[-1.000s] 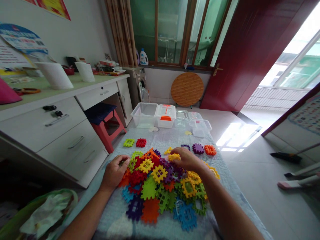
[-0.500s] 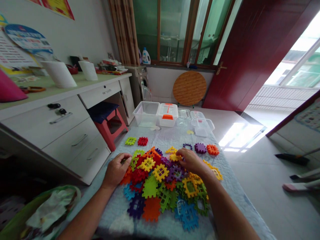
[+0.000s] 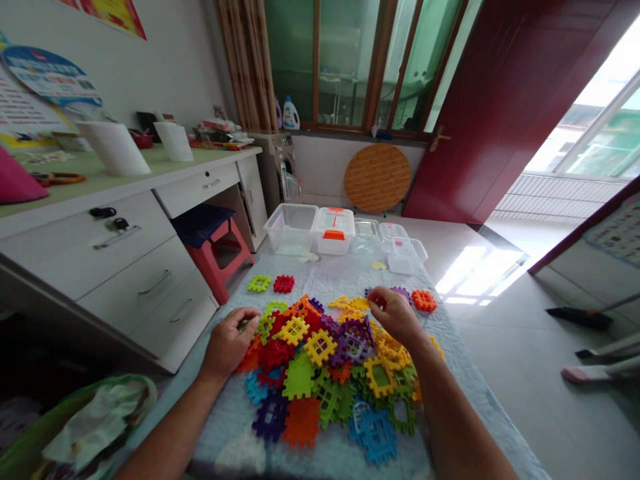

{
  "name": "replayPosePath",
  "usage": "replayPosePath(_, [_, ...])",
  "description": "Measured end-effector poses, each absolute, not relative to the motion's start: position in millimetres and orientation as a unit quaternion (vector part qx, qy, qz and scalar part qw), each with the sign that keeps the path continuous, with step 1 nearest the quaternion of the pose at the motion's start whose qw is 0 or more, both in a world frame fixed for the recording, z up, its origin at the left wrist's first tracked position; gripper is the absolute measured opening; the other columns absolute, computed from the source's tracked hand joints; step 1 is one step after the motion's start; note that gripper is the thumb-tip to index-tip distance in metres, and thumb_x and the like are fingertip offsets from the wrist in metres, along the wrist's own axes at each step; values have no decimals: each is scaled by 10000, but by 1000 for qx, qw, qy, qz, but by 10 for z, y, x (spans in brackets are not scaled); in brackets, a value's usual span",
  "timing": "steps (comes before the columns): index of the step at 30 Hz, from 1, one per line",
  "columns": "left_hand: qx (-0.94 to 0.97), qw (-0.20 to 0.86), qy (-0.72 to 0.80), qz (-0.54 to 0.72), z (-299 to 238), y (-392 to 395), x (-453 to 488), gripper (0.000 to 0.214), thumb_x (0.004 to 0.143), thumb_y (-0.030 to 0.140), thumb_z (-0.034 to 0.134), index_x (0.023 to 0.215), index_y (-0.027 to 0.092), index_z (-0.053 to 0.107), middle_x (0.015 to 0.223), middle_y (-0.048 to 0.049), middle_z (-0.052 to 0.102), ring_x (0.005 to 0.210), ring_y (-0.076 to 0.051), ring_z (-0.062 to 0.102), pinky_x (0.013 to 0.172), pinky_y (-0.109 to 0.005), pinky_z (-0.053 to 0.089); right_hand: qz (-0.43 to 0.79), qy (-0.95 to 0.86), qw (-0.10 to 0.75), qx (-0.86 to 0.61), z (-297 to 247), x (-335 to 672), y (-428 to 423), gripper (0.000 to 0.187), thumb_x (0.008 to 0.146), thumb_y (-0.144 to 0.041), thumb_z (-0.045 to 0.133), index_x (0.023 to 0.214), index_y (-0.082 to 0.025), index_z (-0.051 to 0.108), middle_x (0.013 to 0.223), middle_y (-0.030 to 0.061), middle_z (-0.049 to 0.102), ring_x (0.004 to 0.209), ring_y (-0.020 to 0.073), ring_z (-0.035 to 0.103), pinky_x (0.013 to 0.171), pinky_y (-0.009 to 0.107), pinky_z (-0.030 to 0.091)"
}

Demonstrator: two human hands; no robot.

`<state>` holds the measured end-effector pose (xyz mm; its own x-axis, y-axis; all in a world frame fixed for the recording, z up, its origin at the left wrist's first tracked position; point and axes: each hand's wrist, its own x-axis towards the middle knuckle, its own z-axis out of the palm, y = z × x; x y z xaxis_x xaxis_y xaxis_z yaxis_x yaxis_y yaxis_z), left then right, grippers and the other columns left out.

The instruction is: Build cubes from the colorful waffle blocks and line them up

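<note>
A heap of colourful plastic interlocking building blocks (image 3: 300, 373) lies on the cloth-covered table, with notched edges and some with window openings. My right hand (image 3: 393, 312) is over the far right of the heap, its fingertips pinching a yellow block (image 3: 359, 304). Another yellow block (image 3: 340, 302) lies beside that one. My left hand (image 3: 231, 340) rests at the heap's left edge with fingers curled; what they hold, if anything, is hidden. Behind the heap sit a lime-green block (image 3: 259, 284) and a red block (image 3: 284, 284). Purple blocks (image 3: 401, 293), partly covered by my right hand, and an orange block (image 3: 424, 301) sit to the right.
Along the table's far end stand an open clear bin (image 3: 291, 230), a lidded box with an orange latch (image 3: 334, 231) and smaller clear containers (image 3: 404, 257). Left of the table are a red stool (image 3: 220, 250) and a white desk (image 3: 130, 247). A bin with a bag (image 3: 85, 427) is lower left.
My right hand has shifted slightly right and away from me, the yellow block moving with its fingertips. It now covers part of the purple blocks. My left hand has hardly moved.
</note>
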<state>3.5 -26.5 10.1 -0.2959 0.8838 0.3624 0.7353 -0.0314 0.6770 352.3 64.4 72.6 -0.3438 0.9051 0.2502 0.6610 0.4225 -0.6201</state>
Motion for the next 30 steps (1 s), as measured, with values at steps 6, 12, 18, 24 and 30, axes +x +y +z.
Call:
replayPosePath(6, [586,94,688,418,108,-277,32,266,816,424,530,856,201,670,858,-36,721,823,-203,670,819,-287,518,276,-833,157,-454,827,3646,550,85,776,-224,585,827,-191,644,741,8,647,668,135,592,621,241,433])
replayPosePath(12, [578,99,688,428,153,-288,46,271,818,432,518,846,202,660,841,-36,720,811,-205,662,809,-292,523,251,-837,170,-455,705,3618,553,274,773,-271,633,1038,-203,618,1026,59,649,958,199,596,842,330,466])
replayPosePath(18, [577,100,686,431,161,-288,45,265,812,428,523,837,203,661,821,-29,718,787,-200,664,781,-279,525,258,-847,138,-444,633,3543,566,198,782,-207,586,976,-188,617,1003,63,650,966,204,587,883,342,451])
replayPosePath(24, [579,98,687,429,152,-277,42,266,818,428,520,842,203,660,822,-26,716,790,-199,665,780,-274,521,277,-844,144,-437,629,3573,564,346,712,-236,672,1045,-182,595,1015,59,584,963,195,565,872,333,461])
replayPosePath(30, [573,98,690,431,167,-293,35,271,815,435,526,841,203,665,828,-27,718,796,-202,667,790,-276,525,252,-820,194,-477,624,3728,641,491,713,-331,712,1166,-187,587,1077,73,541,985,209,565,922,369,460])
